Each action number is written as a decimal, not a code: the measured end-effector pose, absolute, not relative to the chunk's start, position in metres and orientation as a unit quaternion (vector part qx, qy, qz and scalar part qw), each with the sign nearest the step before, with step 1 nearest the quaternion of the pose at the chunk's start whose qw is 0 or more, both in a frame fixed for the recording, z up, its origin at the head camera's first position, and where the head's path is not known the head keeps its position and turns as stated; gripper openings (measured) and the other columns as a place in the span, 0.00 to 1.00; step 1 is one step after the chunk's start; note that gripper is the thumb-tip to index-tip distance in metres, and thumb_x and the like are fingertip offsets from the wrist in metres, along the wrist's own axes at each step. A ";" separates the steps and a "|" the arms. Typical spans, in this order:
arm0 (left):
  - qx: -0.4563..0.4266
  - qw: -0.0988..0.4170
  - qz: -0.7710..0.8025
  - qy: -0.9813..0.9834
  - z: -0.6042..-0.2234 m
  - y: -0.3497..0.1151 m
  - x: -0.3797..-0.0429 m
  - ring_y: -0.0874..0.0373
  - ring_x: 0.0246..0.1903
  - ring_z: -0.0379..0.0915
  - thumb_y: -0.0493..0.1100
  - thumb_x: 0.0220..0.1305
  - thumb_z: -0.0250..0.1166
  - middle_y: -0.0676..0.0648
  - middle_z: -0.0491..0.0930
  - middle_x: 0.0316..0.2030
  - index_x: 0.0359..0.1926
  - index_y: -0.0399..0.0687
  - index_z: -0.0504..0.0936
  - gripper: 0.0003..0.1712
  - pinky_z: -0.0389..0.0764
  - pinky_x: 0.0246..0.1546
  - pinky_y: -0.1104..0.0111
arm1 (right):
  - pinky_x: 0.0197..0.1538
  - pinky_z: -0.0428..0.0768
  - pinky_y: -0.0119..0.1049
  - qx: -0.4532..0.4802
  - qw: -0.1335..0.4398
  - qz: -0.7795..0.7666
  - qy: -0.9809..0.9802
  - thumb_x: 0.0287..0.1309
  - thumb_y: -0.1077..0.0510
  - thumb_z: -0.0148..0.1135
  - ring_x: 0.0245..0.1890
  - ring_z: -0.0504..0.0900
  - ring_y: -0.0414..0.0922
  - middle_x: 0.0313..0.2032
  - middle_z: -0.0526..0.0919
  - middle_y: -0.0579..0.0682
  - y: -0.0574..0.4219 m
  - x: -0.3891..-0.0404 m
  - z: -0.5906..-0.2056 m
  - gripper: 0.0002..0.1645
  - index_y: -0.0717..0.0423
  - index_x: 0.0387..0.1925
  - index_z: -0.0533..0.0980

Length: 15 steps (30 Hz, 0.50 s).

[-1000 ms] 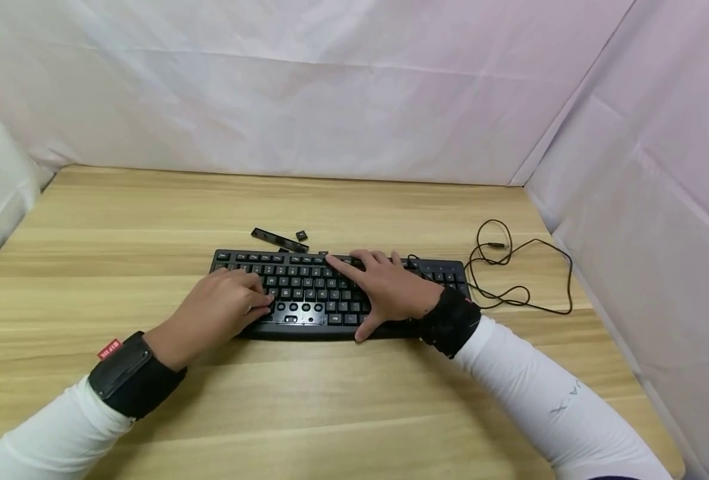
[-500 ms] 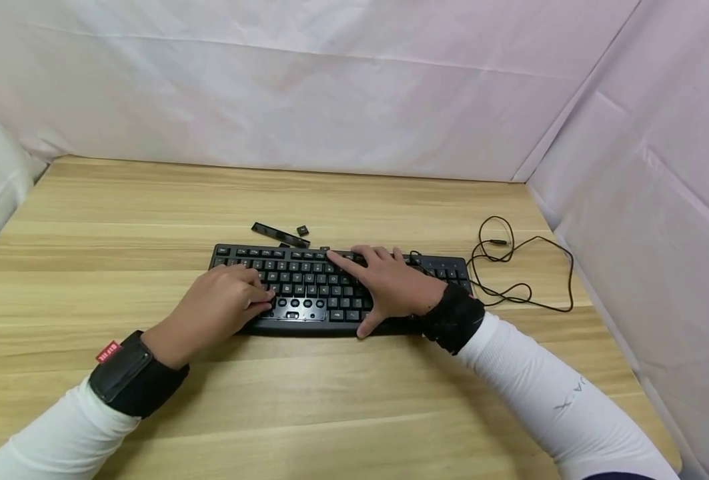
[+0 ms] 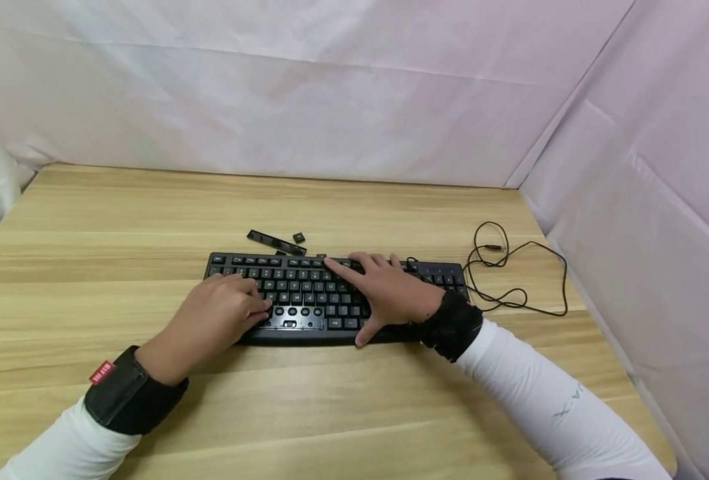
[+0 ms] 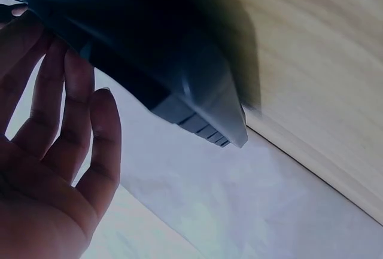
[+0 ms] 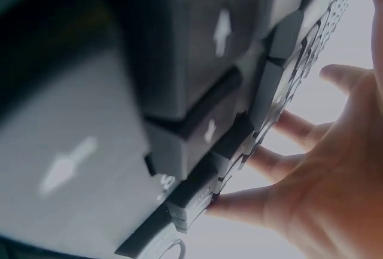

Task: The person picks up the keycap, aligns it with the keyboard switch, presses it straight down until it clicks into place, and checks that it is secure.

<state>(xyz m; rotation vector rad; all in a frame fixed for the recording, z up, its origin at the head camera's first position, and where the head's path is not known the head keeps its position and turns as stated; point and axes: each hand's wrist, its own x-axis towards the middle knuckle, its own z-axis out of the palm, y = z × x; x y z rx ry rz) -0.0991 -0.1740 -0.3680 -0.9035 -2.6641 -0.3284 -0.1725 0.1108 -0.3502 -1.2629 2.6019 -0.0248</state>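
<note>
A black keyboard (image 3: 312,339) lies on the wooden table, its lower middle stripped of keycaps so that round and oblong sockets (image 3: 294,311) show. At the left edge of this bare strip, my left hand (image 3: 219,307) brings thumb and index finger together in a pinch at a keycap, which the fingers hide. The left wrist view has the other fingers (image 4: 105,133) loosely bent beside the keyboard's edge. My right hand (image 3: 393,293) rests spread across the keyboard's right half, thumb on the front edge and fingertips at the back. Arrow keys (image 5: 209,32) loom close in the right wrist view.
Behind the keyboard lies a loose space bar (image 3: 276,242), with a small keycap (image 3: 299,237) beside it. A black cable (image 3: 528,308) loops over the table to the right. White cloth (image 3: 270,113) stands along the table's back and sides.
The head view shifts slightly, moving the whole scene a little in the frame. Both hands keep their places on the keyboard.
</note>
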 end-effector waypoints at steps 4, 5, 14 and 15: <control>-0.316 0.153 -0.114 -0.929 -0.368 -0.174 -0.099 0.57 0.23 0.71 0.41 0.44 0.75 0.52 0.78 0.20 0.26 0.48 0.89 0.05 0.70 0.21 0.64 | 0.58 0.58 0.71 -0.434 0.125 -0.014 0.892 0.22 0.24 0.69 0.65 0.55 0.56 0.67 0.56 0.61 0.109 -0.171 -0.349 0.81 0.43 0.74 0.37; -0.316 0.152 -0.112 -0.930 -0.368 -0.174 -0.099 0.58 0.22 0.71 0.41 0.45 0.75 0.52 0.78 0.20 0.26 0.48 0.89 0.05 0.70 0.21 0.64 | 0.58 0.58 0.71 -0.433 0.126 -0.012 0.892 0.22 0.23 0.69 0.65 0.55 0.56 0.67 0.56 0.61 0.109 -0.171 -0.349 0.81 0.43 0.74 0.37; -0.315 0.157 -0.104 -0.930 -0.366 -0.172 -0.097 0.58 0.20 0.68 0.40 0.47 0.73 0.53 0.73 0.17 0.23 0.45 0.87 0.04 0.72 0.21 0.62 | 0.58 0.60 0.69 -0.427 0.133 0.029 0.894 0.19 0.21 0.68 0.63 0.58 0.58 0.67 0.56 0.61 0.103 -0.173 -0.346 0.84 0.46 0.74 0.38; -0.317 0.159 -0.103 -0.929 -0.366 -0.172 -0.097 0.58 0.19 0.67 0.40 0.47 0.73 0.53 0.72 0.17 0.22 0.45 0.86 0.04 0.72 0.20 0.63 | 0.58 0.61 0.69 -0.426 0.136 0.034 0.894 0.19 0.21 0.68 0.62 0.59 0.58 0.67 0.56 0.61 0.102 -0.173 -0.346 0.84 0.47 0.74 0.38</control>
